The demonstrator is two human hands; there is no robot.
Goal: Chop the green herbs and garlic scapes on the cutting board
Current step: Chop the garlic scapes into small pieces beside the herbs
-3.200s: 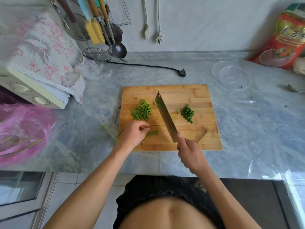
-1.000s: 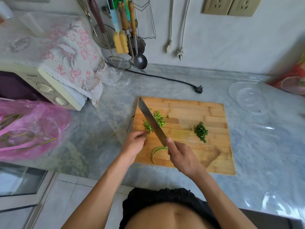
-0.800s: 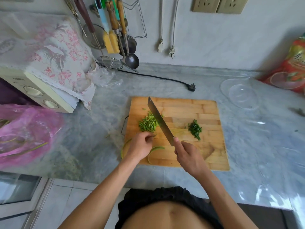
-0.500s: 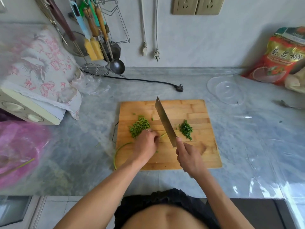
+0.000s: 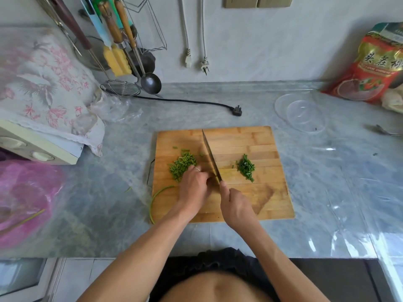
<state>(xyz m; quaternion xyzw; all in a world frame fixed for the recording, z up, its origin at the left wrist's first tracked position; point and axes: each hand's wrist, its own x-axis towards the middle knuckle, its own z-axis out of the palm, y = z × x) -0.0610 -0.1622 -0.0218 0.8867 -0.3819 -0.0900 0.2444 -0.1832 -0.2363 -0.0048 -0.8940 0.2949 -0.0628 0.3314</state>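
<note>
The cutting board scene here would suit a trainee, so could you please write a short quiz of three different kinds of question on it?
1. True or false: the knife is held by the left hand.
2. Which pile lies to the right of the blade on the cutting board?
A. the chunky light green pieces
B. the fine dark green herbs
3. Fill in: the long uncut scape curves over the board's ____ edge.

Key:
1. False; the right hand grips it.
2. B
3. left
</note>
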